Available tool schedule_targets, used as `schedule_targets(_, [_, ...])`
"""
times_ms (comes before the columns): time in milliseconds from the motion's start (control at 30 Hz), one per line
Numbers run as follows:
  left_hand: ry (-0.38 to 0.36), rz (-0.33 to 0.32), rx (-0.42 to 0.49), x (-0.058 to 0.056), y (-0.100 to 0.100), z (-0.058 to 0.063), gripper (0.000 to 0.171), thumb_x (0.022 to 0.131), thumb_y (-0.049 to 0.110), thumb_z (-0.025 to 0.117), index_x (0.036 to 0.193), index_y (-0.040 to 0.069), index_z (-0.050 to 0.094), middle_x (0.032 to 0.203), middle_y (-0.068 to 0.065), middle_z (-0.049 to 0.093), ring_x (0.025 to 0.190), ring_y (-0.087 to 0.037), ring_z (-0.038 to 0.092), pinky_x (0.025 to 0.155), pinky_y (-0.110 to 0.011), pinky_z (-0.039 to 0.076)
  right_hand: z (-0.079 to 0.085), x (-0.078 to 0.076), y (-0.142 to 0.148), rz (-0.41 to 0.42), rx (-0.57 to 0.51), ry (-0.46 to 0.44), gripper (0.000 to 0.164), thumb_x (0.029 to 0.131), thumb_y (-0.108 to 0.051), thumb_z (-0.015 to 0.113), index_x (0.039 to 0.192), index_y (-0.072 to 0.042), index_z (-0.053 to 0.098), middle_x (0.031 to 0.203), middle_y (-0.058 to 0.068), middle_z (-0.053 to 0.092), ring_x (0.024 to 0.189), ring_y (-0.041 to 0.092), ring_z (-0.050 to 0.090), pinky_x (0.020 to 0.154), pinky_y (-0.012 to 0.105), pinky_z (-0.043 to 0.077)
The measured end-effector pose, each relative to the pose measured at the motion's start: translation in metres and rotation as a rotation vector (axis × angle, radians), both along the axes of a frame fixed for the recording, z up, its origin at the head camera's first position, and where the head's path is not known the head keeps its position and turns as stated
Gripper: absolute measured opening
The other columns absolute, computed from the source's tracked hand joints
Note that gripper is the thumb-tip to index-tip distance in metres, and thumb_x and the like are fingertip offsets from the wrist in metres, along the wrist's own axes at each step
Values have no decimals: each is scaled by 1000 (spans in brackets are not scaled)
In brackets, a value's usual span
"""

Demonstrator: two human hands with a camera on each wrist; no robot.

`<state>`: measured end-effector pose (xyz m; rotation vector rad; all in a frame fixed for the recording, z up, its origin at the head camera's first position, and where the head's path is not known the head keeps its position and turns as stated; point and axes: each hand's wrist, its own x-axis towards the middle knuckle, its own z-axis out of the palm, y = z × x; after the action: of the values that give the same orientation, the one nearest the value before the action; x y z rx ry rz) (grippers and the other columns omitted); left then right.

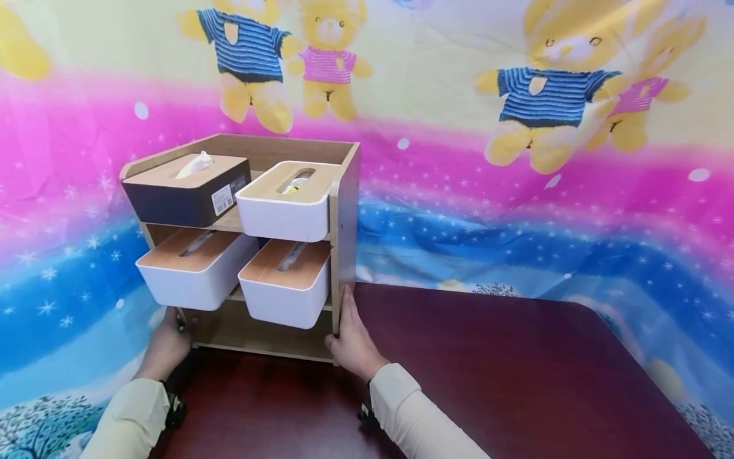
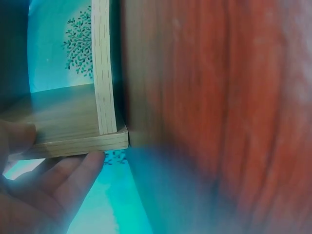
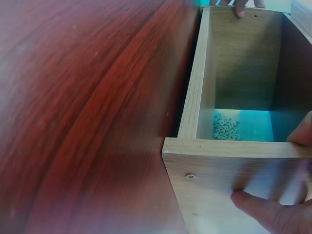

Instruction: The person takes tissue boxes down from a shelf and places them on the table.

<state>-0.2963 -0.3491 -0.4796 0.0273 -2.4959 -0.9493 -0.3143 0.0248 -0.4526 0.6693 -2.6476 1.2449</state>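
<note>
Head view: gripping wooden shelf point(image 1: 346, 217), standing on desk point(image 1: 470, 357), low on both sides with left hand point(image 1: 166, 347) and right hand point(image 1: 358, 344); could shed jutting, apparently loose tissue boxes point(image 1: 283, 306) if tipped forward or jerked.

White rectangular paper sticker point(image 1: 222, 200): on the side wall of the black box-shaped tissue holder with the flat wood-tone lid point(image 1: 186, 193); I get barcode bars, fine print too small to read.
Faint pale print on black point(image 1: 239, 185): same wall, just beside the sticker; looks like lettering, I can't make out the characters on my feed.
Legible words, brands, numbers: none I can read, head or wrist views.
</note>
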Motion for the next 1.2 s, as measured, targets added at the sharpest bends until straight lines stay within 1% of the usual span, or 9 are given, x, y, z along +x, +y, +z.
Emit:
schedule_targets(167, [-12, -20, 7, -1, 4, 2, 13, 100, 6, 45, 99, 1, 33, 70, -11, 46, 54, -23, 46, 48, -35, 37, 3, 2, 8, -3, 3, 7, 107, 85, -3, 67, 155, -17, -14, 162, 4, -5, 141, 19, 23, 98, 37, 41])
schedule_targets(333, [-21, -40, 20, -1, 10, 5, 15, 102, 9, 45, 95, 3, 33, 68, -10, 51, 54, -21, 50, 50, -35, 37, 5, 2, 16, -2, -2, 3, 108, 86, -2, 66, 154, -20, -16, 162, 3, -5, 141, 20, 22, 98, 37, 41])
schedule_targets(433, [-39, -55, 27, -2, 14, 7, 16, 102, 11, 45, 95, 2, 34, 71, -11, 54, 56, -21, 52, 51, -36, 39, 5, 1, 21, -8, 1, 4, 109, 86, -2, 66, 154, -21, -16, 162, 3, -5, 140, 19, 24, 95, 36, 41])
schedule_targets(567, [-66, -54, 18, -1, 18, 9, 14, 103, 13, 44, 100, 1, 37, 74, -12, 56, 58, -21, 54, 52, -37, 40, 4, 0, 25, -4, -2, 6, 109, 85, -2, 65, 154, -23, -17, 162, 2, -6, 139, 18, 24, 91, 35, 42])
schedule_targets(733, [-88, -75, 14, 3, 22, 10, 16, 104, 15, 43, 106, 0, 39, 75, -12, 57, 59, -21, 54, 54, -38, 40, 2, 2, 30, -17, -8, -7, 110, 84, -1, 64, 154, -26, -17, 162, 1, -5, 142, 18, 19, 99, 37, 40])
schedule_targets(867, [-84, -103, 19, 5, 26, 9, 14, 104, 13, 44, 101, 0, 39, 74, -12, 57, 58, -21, 53, 52, -36, 39, 0, 3, 34, -27, -5, -19, 111, 84, -1, 64, 153, -28, -18, 162, 1, -4, 142, 18, 19, 101, 38, 39])
schedule_targets(1000, [-85, -127, 23, 6, 28, 9, 11, 103, 10, 44, 101, 0, 39, 75, -14, 58, 57, -20, 55, 50, -36, 39, 0, 6, 39, -20, -13, -28, 110, 85, -1, 64, 153, -30, -18, 162, 2, -3, 141, 19, 22, 95, 36, 42])
schedule_targets(1067, [-96, -139, 21, 7, 30, 9, 11, 104, 10, 42, 102, 0, 38, 76, -13, 57, 58, -21, 54, 49, -36, 39, 1, 8, 42, -16, -24, -21, 110, 85, 0, 64, 153, -30, -18, 162, 5, -2, 138, 19, 26, 89, 35, 43])
schedule_targets(1200, [-97, -145, -7, 8, 35, 10, 12, 104, 11, 43, 99, 1, 38, 74, -11, 54, 56, -21, 53, 48, -36, 39, 0, 11, 50, -12, -41, -15, 110, 85, 1, 63, 152, -31, -18, 162, 4, -1, 124, 21, 38, 79, 32, 45])
